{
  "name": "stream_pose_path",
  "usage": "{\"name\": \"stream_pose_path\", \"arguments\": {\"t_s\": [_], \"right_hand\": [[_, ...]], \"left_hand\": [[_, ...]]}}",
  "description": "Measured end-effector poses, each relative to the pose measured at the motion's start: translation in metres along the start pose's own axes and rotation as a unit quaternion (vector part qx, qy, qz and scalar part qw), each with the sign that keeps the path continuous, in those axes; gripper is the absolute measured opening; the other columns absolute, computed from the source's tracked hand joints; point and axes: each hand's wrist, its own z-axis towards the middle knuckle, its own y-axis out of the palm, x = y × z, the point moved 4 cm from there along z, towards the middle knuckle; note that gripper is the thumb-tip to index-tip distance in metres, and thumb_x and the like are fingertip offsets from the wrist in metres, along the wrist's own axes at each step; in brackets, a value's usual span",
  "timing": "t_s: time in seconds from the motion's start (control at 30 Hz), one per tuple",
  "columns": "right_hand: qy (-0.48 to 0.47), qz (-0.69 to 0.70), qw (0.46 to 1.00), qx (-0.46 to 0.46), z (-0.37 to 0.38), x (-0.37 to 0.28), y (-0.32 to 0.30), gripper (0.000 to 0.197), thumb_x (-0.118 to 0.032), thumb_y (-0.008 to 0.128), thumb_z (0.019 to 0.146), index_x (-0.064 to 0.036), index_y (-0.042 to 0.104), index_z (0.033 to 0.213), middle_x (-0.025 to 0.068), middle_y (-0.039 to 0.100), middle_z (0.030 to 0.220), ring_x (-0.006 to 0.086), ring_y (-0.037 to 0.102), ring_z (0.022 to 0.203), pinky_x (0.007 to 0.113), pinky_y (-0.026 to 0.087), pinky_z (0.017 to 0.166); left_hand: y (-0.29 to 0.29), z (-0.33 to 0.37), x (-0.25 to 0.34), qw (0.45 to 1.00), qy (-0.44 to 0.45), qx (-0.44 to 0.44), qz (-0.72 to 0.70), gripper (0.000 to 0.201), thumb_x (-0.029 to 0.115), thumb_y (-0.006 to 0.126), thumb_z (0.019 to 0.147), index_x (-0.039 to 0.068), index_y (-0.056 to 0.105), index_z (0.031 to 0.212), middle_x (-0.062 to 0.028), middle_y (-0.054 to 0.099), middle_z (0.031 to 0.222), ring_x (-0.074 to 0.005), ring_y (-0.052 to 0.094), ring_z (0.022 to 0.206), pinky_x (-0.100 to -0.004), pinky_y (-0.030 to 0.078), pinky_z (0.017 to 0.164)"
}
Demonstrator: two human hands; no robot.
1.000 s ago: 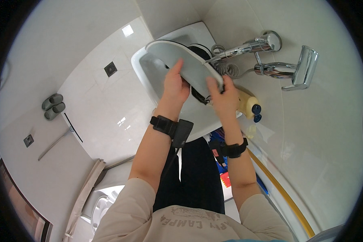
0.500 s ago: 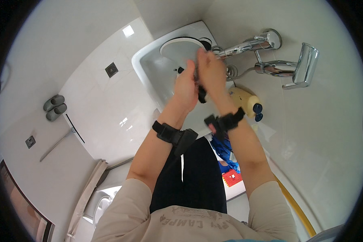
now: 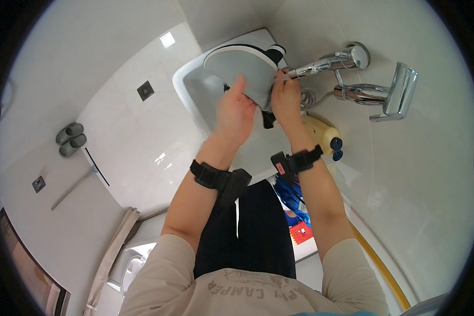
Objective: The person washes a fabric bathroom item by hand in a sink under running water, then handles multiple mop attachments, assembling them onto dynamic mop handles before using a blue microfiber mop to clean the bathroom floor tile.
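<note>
A grey cloth piece point(image 3: 242, 71) with a curved white-and-black edge, much like a cap with a brim, is held above the white washbasin point(image 3: 181, 84). Black strap-like parts hang at its lower end. My right hand point(image 3: 286, 102) is closed on its right side, close under the chrome tap point(image 3: 313, 67). Water seems to run from the spout over the fingertips. My left hand point(image 3: 236, 113), slightly blurred, rests against the lower left of the cloth piece, thumb raised and apart from the bent fingers. Black bands with small boxes circle both wrists.
A chrome lever handle point(image 3: 400, 92) and a coiled hose point(image 3: 307, 98) sit right of the basin. A yellow bottle with dark caps point(image 3: 321, 131) stands below them. Left are a floor drain point(image 3: 145, 91) and grey slippers point(image 3: 71, 139); blue and red items point(image 3: 302, 231) lie below.
The grey cloth piece has risen and now spreads wider above the basin. My hands have moved apart: the left down and leftward, the right against the cloth by the spout.
</note>
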Motion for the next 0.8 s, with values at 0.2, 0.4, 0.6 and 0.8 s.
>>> {"name": "stream_pose_path", "arguments": {"t_s": [0.2, 0.4, 0.6, 0.8], "right_hand": [[-0.064, 0.095, 0.993, -0.007, -0.005, -0.051, -0.022, 0.046, -0.031, 0.068, 0.077, 0.0, 0.049, 0.105, 0.0132, 0.051, 0.097, 0.027, 0.052, 0.082, 0.034, 0.042, 0.076], [0.139, 0.134, 0.979, -0.06, 0.0, -0.045, -0.022, 0.05, -0.039, 0.071, 0.075, 0.0, 0.052, 0.1, 0.0108, 0.055, 0.085, 0.0214, 0.054, 0.072, 0.03, 0.044, 0.069], [0.225, 0.162, 0.951, -0.139, -0.002, -0.051, -0.035, 0.033, -0.036, 0.066, 0.081, -0.0035, 0.058, 0.083, 0.0006, 0.056, 0.076, 0.0061, 0.048, 0.067, 0.022, 0.037, 0.058], [0.322, 0.449, 0.819, -0.155, -0.033, -0.062, -0.04, 0.023, -0.024, 0.061, 0.079, -0.0029, 0.061, 0.086, 0.0021, 0.06, 0.079, 0.0108, 0.054, 0.07, 0.023, 0.042, 0.061]], "left_hand": [[-0.004, 0.002, 0.008, 0.964, 0.005, 0.048, 0.26, 0.038, 0.033, 0.048, 0.092, -0.001, 0.058, 0.108, -0.0055, 0.06, 0.101, -0.0124, 0.053, 0.092, -0.0263, 0.04, 0.081], [0.006, 0.001, 0.008, 0.923, 0.014, 0.042, 0.383, 0.04, 0.037, 0.051, 0.091, -0.001, 0.062, 0.098, -0.002, 0.059, 0.089, -0.0073, 0.05, 0.075, -0.0207, 0.039, 0.065], [0.01, -0.005, 0.015, 0.874, -0.056, 0.116, 0.468, 0.043, 0.039, 0.05, 0.091, -0.001, 0.058, 0.104, -0.0037, 0.059, 0.095, -0.0102, 0.052, 0.083, -0.023, 0.041, 0.071], [0.011, 0.007, 0.006, 0.999, -0.016, 0.012, -0.05, 0.045, 0.036, 0.047, 0.092, 0.002, 0.046, 0.122, -0.0119, 0.049, 0.123, -0.0231, 0.047, 0.113, -0.0378, 0.035, 0.098]]}}
